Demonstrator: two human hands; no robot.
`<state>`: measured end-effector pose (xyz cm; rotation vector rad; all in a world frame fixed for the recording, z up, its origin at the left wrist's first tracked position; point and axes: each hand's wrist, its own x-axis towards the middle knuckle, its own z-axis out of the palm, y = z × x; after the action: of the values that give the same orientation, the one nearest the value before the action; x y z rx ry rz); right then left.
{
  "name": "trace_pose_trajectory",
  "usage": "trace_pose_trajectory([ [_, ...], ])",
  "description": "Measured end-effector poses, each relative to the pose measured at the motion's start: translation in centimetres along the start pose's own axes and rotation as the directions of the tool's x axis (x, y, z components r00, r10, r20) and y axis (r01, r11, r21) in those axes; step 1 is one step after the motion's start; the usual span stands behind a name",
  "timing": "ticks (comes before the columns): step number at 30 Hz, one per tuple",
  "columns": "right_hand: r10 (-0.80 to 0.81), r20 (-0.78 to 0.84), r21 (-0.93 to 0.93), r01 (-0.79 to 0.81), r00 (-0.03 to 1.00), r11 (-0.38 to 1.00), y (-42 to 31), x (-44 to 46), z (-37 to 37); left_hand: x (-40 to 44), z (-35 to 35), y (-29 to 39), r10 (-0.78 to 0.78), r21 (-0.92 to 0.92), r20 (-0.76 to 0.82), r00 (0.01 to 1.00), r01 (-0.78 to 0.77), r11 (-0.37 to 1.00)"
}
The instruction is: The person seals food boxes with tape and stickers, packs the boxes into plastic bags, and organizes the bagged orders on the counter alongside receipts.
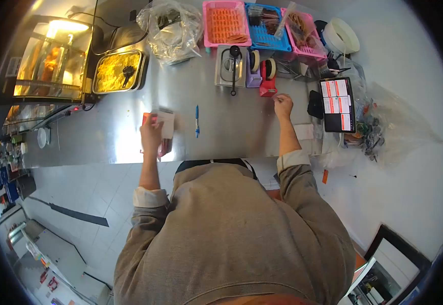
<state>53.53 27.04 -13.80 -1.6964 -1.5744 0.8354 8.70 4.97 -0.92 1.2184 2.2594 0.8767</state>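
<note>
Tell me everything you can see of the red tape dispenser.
The red tape dispenser looks like plastic, its pale tape roll standing on edge toward the far end. It rests upright on the metal table, just right of the purple dispenser. The right hand is close to its near end; whether a strip of tape joins the two is too small to tell.

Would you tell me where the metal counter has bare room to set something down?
Bare metal counter lies between the blue pen and the right hand, and left of the left hand, in front of the yellow food. It is crowded along the back, with plastic baskets and tape dispensers, and around the tablet.
</note>
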Motion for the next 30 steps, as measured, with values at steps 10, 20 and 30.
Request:
trace_pose_trajectory([
  [10, 0.212, 0.479, -0.123, -0.175, 0.852, 0.977, -5.4, -8.7, 4.8, -2.3, -2.7, -10.4, -0.098, -0.061, -0.061, 0.993, 0.094, 0.994],
  [20, -0.093, 0.98, -0.138, 0.943, 0.173, 0.304, -33.4, -14.6, 28.0, -3.2, -2.2, -11.7, -0.059, 0.07, -0.122, 0.991, 0.068, 0.995],
  [30, -0.445, 0.742, -0.279, 0.835, 0.501, 0.474, -30.1, -13.8, 26.5, -3.4, -3.5, -10.5, -0.164, -0.038, 0.005, 0.987, 0.164, 0.986],
])
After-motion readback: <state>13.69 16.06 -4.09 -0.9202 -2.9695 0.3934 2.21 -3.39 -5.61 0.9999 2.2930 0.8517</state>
